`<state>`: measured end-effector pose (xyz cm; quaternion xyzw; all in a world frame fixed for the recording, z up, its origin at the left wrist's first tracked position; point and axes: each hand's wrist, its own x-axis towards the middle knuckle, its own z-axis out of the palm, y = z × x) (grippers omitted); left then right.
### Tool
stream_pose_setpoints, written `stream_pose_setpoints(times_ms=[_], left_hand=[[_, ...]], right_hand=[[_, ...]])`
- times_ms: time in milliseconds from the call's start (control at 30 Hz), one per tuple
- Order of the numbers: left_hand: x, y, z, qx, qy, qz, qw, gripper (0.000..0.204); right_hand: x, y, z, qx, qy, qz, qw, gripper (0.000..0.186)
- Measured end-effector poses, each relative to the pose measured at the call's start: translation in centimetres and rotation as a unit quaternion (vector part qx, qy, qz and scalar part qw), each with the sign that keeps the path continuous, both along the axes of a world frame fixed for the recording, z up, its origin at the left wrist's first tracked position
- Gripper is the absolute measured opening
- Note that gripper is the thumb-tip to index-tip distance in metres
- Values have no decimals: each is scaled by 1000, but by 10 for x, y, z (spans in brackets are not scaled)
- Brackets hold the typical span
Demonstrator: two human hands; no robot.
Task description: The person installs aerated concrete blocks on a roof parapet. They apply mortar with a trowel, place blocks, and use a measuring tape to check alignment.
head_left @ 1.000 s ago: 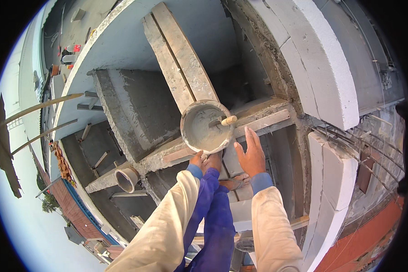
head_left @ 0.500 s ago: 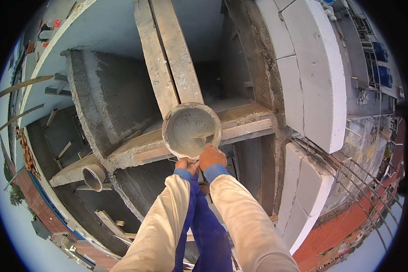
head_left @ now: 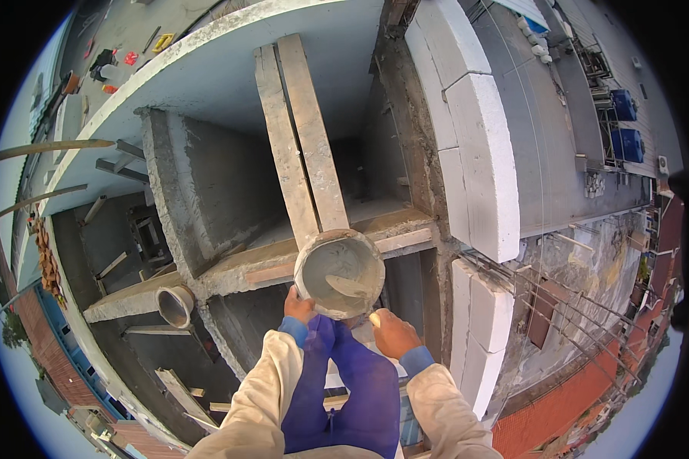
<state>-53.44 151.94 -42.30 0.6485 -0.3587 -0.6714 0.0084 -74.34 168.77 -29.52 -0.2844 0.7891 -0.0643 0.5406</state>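
Note:
A round bucket (head_left: 299, 269) with a mortar-crusted rim stands in front of me, by the near end of two planks. Wet grey mortar (head_left: 331, 262) lies inside it. My left hand (head_left: 299, 306) is closed on the bucket's near left rim. At the near right, my right hand (head_left: 398, 335) is closed round the handle of a trowel, whose pale end shows at the fingers. The trowel's mortar-coated blade (head_left: 350, 287) rests over the mortar inside the bucket.
Two worn planks (head_left: 302, 138) span a deep opening beyond the bucket. A concrete beam (head_left: 230, 279) crosses below them. White block courses (head_left: 482, 153) rise at the right, with thin rods (head_left: 566, 306) sticking out. A second bucket (head_left: 175, 307) sits at the left on the beam.
My view has shifted, and the bucket appears lower and closer to me. My left hand has moved to the bucket's left side. My right hand has drawn back rightward from the rim.

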Motion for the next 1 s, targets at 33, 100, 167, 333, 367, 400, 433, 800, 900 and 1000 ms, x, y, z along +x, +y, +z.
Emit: stream_pose_setpoints(times_ms=[33,100,167,333,367,400,433,800,900,1000], left_hand=[[5,-5,25,-14,15,-25,999,55],[12,-10,71,4,83,5,997,60],[15,-13,112,22,91,-15,995,61],[-20,-22,171,13,101,-8,995,62],[-30,-24,173,23,91,-7,996,62],[-40,-27,174,32,87,-2,996,63],[-50,-29,173,25,105,6,994,63],[-201,-12,133,-243,-25,-228,942,62],[-234,-13,129,-277,-32,-267,922,60],[-262,-13,118,-344,-51,-319,882,59]], right_hand=[[-2,1,20,11,-3,17,1000,33],[-6,3,53,-12,-7,16,1000,33],[-6,6,82,-21,2,-3,1000,36],[-15,12,124,-50,13,-72,996,39],[-18,12,125,-70,24,-95,993,39],[-23,13,123,-82,25,-113,990,40],[-28,12,120,-105,34,-130,985,40],[-191,38,86,-158,66,-66,983,43],[-226,13,69,-138,103,-76,982,46],[-246,2,71,-116,95,-40,988,47]])
